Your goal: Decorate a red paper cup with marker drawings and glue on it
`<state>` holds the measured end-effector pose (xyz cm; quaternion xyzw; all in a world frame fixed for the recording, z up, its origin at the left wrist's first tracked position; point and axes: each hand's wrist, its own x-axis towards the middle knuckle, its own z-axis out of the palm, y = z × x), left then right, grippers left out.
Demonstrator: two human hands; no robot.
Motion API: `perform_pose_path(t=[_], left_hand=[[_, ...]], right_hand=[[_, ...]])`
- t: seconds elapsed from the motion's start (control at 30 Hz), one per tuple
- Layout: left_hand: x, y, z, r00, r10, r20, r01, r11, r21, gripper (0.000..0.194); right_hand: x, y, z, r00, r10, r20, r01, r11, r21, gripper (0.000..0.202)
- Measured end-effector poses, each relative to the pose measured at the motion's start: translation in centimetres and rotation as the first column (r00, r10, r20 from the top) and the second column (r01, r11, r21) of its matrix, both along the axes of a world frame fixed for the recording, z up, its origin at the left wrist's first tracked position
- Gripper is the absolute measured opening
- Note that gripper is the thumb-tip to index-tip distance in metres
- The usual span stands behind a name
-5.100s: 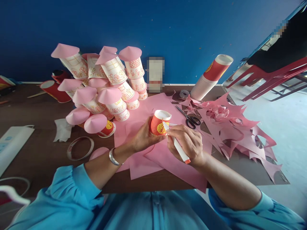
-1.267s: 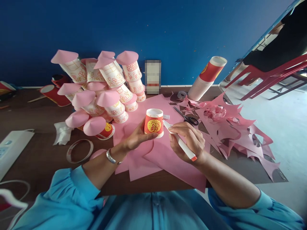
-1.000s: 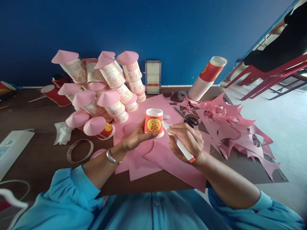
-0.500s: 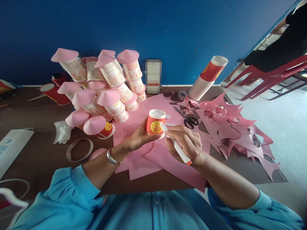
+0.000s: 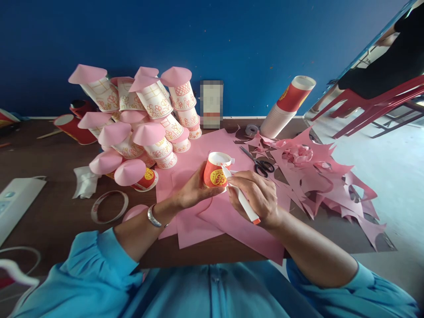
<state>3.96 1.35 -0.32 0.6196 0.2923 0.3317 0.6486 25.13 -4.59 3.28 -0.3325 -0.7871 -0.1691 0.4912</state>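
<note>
A red paper cup [image 5: 212, 170] with a yellow emblem is held by my left hand [image 5: 195, 187], its fingers wrapped round the left side and the thumb along the bottom front. The cup's white round end faces up. In my right hand [image 5: 256, 196] is a white marker [image 5: 244, 203] with an orange-red end, its tip at the cup's upper right side near the rim. Pink paper sheets [image 5: 198, 225] lie under both hands. Black-handled scissors [image 5: 261, 165] rest just beyond my right hand.
Decorated cups with pink cone tops [image 5: 149, 134] stand stacked at the left. A tall cup stack [image 5: 286, 108] leans at the back right, near tape [image 5: 251, 130] and pink scraps [image 5: 331, 181]. A tape ring [image 5: 110, 219] lies left. Someone sits on a red chair [image 5: 374, 106].
The cup has tilted and shifted slightly right. The marker tip has moved from the emblem up toward the rim, and my right hand has moved slightly left and up.
</note>
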Motion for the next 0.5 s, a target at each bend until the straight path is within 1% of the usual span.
perform_pose_path(t=[0.13,0.33,0.5], left_hand=[[-0.08,0.04,0.34,1.0,0.0,-0.006,0.0,1.0,0.017,0.076],[-0.06,-0.08,0.5,1.0,0.02,-0.007,-0.02,1.0,0.002,0.082],[-0.02,-0.02,0.48,1.0,0.013,-0.005,-0.012,0.999,0.035,0.084]], right_hand=[[0.02,0.01,-0.1,1.0,-0.006,-0.005,0.006,1.0,-0.021,0.022],[0.01,0.03,0.14,1.0,0.006,0.006,-0.005,1.0,-0.011,0.016],[0.02,-0.01,0.13,1.0,-0.003,0.018,0.003,1.0,-0.019,0.021]])
